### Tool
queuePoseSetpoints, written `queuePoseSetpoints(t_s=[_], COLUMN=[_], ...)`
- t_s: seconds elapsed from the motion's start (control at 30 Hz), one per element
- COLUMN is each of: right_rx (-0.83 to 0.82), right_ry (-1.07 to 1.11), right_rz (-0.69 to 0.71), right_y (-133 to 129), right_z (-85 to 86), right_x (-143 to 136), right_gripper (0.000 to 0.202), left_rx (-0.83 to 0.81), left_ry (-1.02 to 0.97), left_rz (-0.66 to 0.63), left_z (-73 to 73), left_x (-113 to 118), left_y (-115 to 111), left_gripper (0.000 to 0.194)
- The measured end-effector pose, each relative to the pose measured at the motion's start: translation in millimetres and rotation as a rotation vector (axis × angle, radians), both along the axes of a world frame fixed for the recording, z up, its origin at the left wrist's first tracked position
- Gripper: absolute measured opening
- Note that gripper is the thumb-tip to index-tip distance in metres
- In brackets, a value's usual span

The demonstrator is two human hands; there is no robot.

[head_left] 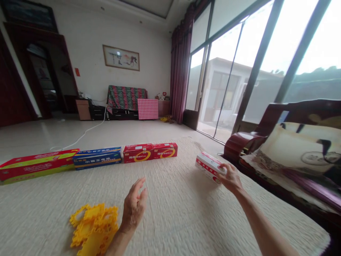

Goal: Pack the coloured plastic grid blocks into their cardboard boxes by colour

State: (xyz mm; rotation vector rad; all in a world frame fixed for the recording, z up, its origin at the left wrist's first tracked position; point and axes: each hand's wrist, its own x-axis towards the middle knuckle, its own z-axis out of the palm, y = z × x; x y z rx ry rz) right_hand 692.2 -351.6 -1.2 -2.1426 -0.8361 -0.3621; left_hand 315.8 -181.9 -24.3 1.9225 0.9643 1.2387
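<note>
My right hand grips the near end of a white and red cardboard box at the right of the beige mat. Over the middle of the mat my left hand is raised, fingers apart and nothing in it. Beside that wrist lies a heap of yellow plastic pieces with notched edges. Farther off stands a row of boxes end to end: a long red and green box, a blue box and two red boxes with yellow rings.
A dark wooden sofa with a cream cushion borders the mat on the right. Glass doors stand behind it. A white cable runs over the tiled floor to a cloth-covered cabinet by the far wall.
</note>
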Motion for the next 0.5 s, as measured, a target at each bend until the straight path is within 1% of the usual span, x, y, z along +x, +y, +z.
queuePoseSetpoints(t_s=[0.13, 0.2, 0.27, 0.33, 0.37, 0.4, 0.5], right_rx=[-0.084, -0.142, -0.185, -0.18, -0.156, -0.127, -0.079], right_ry=[-0.013, -0.024, -0.065, -0.132, -0.171, -0.207, -0.223], right_rz=[-0.009, -0.038, -0.099, -0.131, -0.105, -0.043, 0.237], right_y=[1, 1, 2, 10, 17, 26, 70], right_z=[-9.8, -10.5, -6.8, 0.9, 5.6, 10.3, 22.3], right_x=[14, 15, 11, 2, -5, -13, -39], right_gripper=[0.032, 0.035, 0.039, 0.044, 0.046, 0.047, 0.049], left_rx=[0.009, 0.047, 0.119, 0.221, 0.277, 0.341, 0.405], left_ry=[0.039, 0.084, 0.17, 0.308, 0.407, 0.514, 0.603], left_rz=[0.002, -0.015, -0.048, -0.075, -0.079, -0.076, -0.111], left_z=[-1.6, 1.6, 10.2, 23.6, 31.5, 39.6, 62.1], left_x=[-1, 2, 10, 24, 34, 45, 81], left_y=[5, 13, 27, 46, 58, 70, 108], left_gripper=[0.042, 0.04, 0.039, 0.038, 0.039, 0.04, 0.043])
